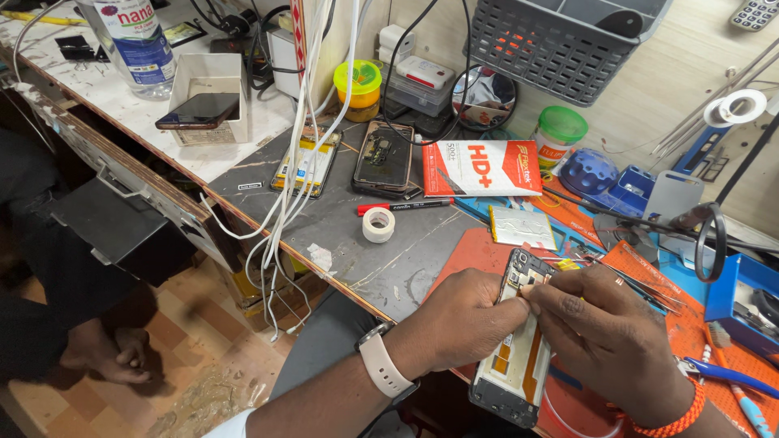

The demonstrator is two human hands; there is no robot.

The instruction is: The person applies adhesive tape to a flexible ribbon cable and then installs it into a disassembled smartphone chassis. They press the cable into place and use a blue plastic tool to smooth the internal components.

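both hands (527, 320) pinching opened phone (514, 357) | overhangs bench edge (357, 294), seemingly

Landmark: red-white flat package (482, 167), rect, lying at mid surface.

- Water bottle (130, 42) far left of it, upper corner; label blue-white w/ red.
- Dark phone screen (197, 110) left of it, resting on white box (209, 89).
- Small white box w/ red lid (419, 75) just behind it.
- Green-lid jar (558, 134) right of it; label white-red.
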